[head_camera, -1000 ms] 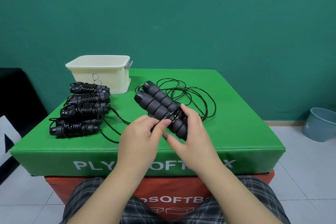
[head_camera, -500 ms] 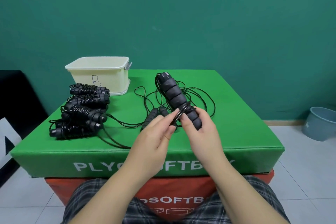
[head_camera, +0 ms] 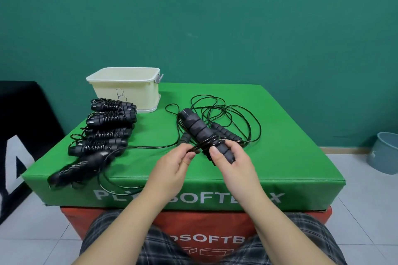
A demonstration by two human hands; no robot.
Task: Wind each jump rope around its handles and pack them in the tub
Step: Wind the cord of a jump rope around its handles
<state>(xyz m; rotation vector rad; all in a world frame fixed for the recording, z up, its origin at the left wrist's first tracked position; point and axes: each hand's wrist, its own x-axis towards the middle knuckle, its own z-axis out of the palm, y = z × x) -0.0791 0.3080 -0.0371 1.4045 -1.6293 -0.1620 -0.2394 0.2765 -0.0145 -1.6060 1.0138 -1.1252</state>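
Green box [head_camera: 280, 135] is the landmark: tub [head_camera: 127, 90] at its far-left corner, wound ropes [head_camera: 107, 127] beside it. Handles [head_camera: 202, 133] mid-box, long axis far-left to near-right. Right hand [head_camera: 230, 159] clamps near end; left hand [head_camera: 178, 159] pinches cord [head_camera: 197, 147], just left. Loose loops behind; right side open.

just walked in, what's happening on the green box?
A person is winding a jump rope. The right hand grips the paired foam handles while the left hand pinches the cord, a few turns on and most of it loose on the green box. Several wound ropes lie beside the cream tub; its inside isn't visible.
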